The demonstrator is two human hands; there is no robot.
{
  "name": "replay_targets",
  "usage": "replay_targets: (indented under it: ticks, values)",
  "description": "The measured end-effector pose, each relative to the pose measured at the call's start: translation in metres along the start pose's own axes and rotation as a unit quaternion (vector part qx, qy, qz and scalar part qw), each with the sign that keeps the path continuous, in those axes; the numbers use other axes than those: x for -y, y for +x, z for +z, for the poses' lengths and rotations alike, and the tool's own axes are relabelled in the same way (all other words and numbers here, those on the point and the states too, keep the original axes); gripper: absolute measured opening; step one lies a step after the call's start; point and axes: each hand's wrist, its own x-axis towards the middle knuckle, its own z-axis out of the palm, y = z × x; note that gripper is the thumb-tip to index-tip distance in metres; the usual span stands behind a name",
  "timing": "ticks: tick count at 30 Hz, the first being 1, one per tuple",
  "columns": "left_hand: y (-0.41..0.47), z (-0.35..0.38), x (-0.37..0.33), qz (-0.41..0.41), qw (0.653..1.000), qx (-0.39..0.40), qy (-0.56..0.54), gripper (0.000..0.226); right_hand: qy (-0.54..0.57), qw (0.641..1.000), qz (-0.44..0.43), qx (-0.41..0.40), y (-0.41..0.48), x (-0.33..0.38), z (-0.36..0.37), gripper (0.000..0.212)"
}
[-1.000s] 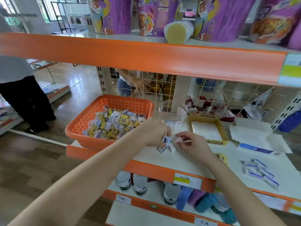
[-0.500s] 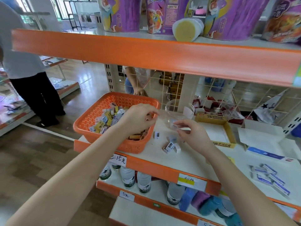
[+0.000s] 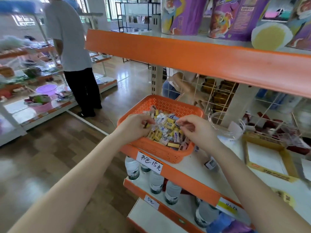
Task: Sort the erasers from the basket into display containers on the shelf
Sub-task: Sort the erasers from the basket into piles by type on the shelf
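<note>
Fingers of the left hand curl into the erasers heaped in the orange basket on the shelf. At its 3 o'clock, the right hand bunches its fingertips over the pile. Whether either grips one is unclear.

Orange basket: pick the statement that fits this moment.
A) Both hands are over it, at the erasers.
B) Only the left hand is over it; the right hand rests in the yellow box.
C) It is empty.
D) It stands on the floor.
A: the left hand and the right hand are both above the orange basket, fingertips at the erasers heaped inside it on the shelf.
</note>
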Motion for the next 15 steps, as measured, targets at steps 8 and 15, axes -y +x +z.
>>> replay_targets:
  ticks: [8,15]
  values:
    - [0.004,-0.002,0.012,-0.005,0.999,0.044,0.003,0.02,-0.209,0.946,-0.016,0.247,0.04,0.001,0.016,0.032]
    - [0.032,0.016,-0.008,0.029,0.989,0.142,0.023,0.026,-0.301,0.883,0.001,0.36,0.054,-0.006,0.02,0.055]
